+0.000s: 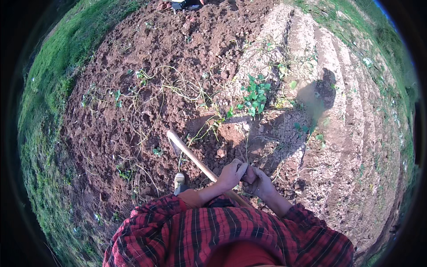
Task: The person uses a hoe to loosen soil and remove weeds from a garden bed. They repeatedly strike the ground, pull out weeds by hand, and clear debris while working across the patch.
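Both my hands meet low in the middle of the head view around a reddish tuber (249,175), which looks like a sweet potato. My right hand (264,185) cups it from the right. Fingers of my left hand (231,175) close on its upper left side, where a thin vine stem (247,143) rises from between the hands. A hoe with a wooden handle (197,161) slants under my left forearm toward my body. Its metal blade (174,147) points down at the dug soil, and my arm and shirt hide the handle's lower end.
Loose brown soil (200,50) with cut vines (180,88) spreads ahead and left. A leafy green plant (256,95) grows just beyond my hands. Pale ridges (333,83) run along the right. My shoe (179,180) stands beside the hoe. Another person (180,4) is partly visible at the top edge.
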Demonstrator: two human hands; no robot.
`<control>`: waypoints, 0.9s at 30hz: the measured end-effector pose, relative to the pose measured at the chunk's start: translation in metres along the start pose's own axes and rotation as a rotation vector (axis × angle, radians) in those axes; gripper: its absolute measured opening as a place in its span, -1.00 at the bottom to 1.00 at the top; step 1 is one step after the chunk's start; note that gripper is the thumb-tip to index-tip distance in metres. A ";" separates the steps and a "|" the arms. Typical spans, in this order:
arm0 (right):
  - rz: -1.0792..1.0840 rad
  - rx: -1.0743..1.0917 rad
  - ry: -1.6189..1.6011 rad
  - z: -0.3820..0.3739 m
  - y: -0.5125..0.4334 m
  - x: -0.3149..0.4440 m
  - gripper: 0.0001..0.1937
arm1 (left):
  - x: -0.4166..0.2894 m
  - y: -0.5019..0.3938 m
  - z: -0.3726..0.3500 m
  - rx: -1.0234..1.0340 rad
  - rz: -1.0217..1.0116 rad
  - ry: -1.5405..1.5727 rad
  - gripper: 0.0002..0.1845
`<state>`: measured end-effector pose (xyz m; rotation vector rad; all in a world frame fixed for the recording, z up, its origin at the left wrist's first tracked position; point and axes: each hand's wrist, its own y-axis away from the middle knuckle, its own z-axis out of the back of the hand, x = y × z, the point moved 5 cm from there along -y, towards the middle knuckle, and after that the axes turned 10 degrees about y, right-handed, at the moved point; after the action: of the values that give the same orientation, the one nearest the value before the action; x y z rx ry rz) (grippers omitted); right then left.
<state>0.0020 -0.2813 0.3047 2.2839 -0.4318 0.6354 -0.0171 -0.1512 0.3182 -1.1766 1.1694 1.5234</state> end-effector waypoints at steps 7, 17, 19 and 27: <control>0.066 -0.013 -0.165 -0.011 -0.023 0.009 -0.62 | -0.001 -0.020 0.045 -0.111 -0.132 -0.198 -0.52; 0.191 -0.197 0.128 -0.029 -0.047 0.017 -0.58 | -0.015 -0.011 0.040 0.268 -0.110 -0.164 -0.16; 0.148 -0.250 0.162 -0.032 -0.045 0.017 -0.62 | -0.005 -0.018 0.043 0.397 -0.187 -0.209 -0.20; 0.234 -0.644 -0.040 -0.017 -0.024 -0.013 -0.73 | 0.000 -0.014 0.048 0.781 -0.122 -0.172 -0.26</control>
<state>-0.0027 -0.2507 0.2947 1.6474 -0.8019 0.4730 -0.0116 -0.1015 0.3213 -0.5605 1.3601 0.9019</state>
